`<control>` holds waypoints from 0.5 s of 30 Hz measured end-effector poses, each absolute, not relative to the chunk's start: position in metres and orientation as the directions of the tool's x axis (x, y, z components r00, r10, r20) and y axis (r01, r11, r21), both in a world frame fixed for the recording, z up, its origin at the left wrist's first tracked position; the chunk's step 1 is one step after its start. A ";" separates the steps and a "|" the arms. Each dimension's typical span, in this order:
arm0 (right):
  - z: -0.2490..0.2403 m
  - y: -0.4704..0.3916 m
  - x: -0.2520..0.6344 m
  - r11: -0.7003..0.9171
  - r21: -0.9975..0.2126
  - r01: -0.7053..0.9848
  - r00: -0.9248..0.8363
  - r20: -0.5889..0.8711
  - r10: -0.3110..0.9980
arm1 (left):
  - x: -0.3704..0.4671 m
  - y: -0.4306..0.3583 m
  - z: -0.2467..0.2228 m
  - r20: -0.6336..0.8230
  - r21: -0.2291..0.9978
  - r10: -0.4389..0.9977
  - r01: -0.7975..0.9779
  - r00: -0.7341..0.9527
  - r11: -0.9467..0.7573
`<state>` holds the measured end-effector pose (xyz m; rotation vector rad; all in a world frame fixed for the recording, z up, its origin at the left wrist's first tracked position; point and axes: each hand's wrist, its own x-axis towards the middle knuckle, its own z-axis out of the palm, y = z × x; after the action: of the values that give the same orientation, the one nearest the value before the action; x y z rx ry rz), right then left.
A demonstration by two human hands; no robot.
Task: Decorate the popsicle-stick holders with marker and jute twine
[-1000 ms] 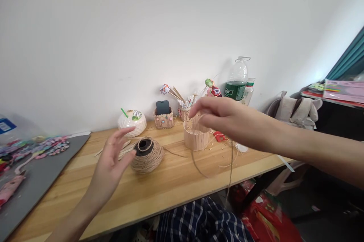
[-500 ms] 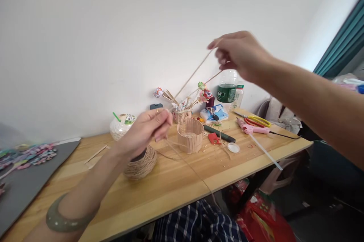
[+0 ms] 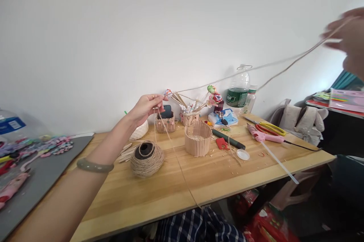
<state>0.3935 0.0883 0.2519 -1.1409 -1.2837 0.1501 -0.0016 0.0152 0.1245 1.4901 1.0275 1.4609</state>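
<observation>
My left hand (image 3: 149, 107), with a bangle at the wrist, pinches twine above the table, behind the ball of twine (image 3: 147, 159). From it one strand hangs toward the ball and another (image 3: 178, 160) runs down to the table's front edge. A stretch of twine (image 3: 295, 61) rises to the right, where my right hand (image 3: 345, 39), blurred and partly cut off by the frame, is closed on it. Between the ball and a dark green pen-like tool (image 3: 229, 139) stands a round cup of wooden sticks (image 3: 198, 139).
Stick holders (image 3: 165, 124) with craft flowers stand by the wall. To the right are a bottle (image 3: 238, 92), a pink glue gun (image 3: 264, 135), scissors (image 3: 273, 128) and a white lid (image 3: 243, 154). A grey mat (image 3: 57, 162) lies left, with colourful pieces. Wood scraps dot the table (image 3: 136, 200).
My right hand has swung far to the right with the twine, lengthening the stretch between the hands. My left hand is slightly higher. The view has shifted, showing more of both sides.
</observation>
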 end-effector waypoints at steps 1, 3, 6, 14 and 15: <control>0.247 0.085 0.384 0.443 -0.730 0.520 0.291 0.639 0.712 | 0.001 0.015 0.128 0.364 0.931 0.931 0.015 0.006 -0.364; 0.236 0.073 0.355 0.354 -0.655 0.668 0.034 0.502 0.864 | 0.009 0.015 0.138 0.382 0.924 0.924 0.010 0.017 -0.382; 0.219 0.048 0.299 0.527 -0.500 0.688 -0.271 0.496 0.825 | 0.024 0.012 0.156 0.406 0.913 0.912 0.019 0.058 -0.407; 0.210 0.025 0.219 0.613 -0.763 0.205 -0.738 0.291 0.609 | 0.039 0.003 0.184 0.531 0.842 0.842 0.056 0.094 -0.537; 0.215 0.029 0.221 0.597 -0.783 0.176 -0.693 0.332 0.640 | 0.036 0.003 0.182 0.513 0.853 0.854 0.058 0.085 -0.518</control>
<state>0.2210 0.0291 0.2150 -0.6427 -2.2198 0.9981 0.0360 0.0027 0.1818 1.6916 0.9104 1.5034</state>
